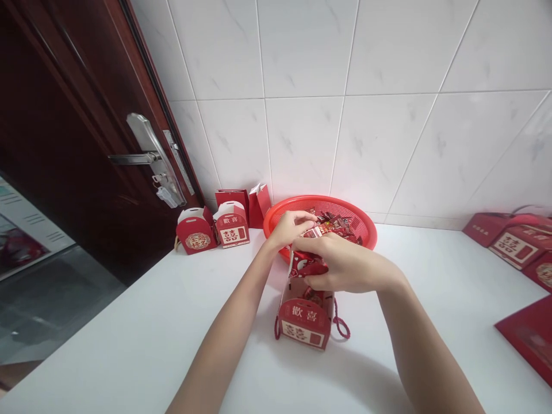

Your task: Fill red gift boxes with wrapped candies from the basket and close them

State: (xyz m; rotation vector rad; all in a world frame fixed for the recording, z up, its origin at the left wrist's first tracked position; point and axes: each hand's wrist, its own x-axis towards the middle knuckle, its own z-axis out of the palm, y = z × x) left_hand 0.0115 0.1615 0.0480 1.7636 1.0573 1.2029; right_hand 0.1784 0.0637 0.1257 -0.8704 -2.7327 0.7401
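Note:
A small red gift box [304, 325] with pale Chinese lettering and dark red cord handles stands open on the white table, with wrapped candy [314, 295] inside. Over its far end, my right hand [345, 263] is closed around a red packet with white print [307, 265]. Behind the box is a red plastic basket [370, 230] full of wrapped candies [340, 223]. My left hand [293, 227] reaches over the basket's near left side, fingers bent together at a red and white wrapper [314, 232]; what they pinch is partly hidden.
Two closed red boxes [233, 227] stand at the back left, before red paper bags [259, 207]. More red boxes [513, 244] and a flat red item [528, 330] lie at the right. A tiled wall [302, 144] backs the table; a dark door [86, 144] is at left.

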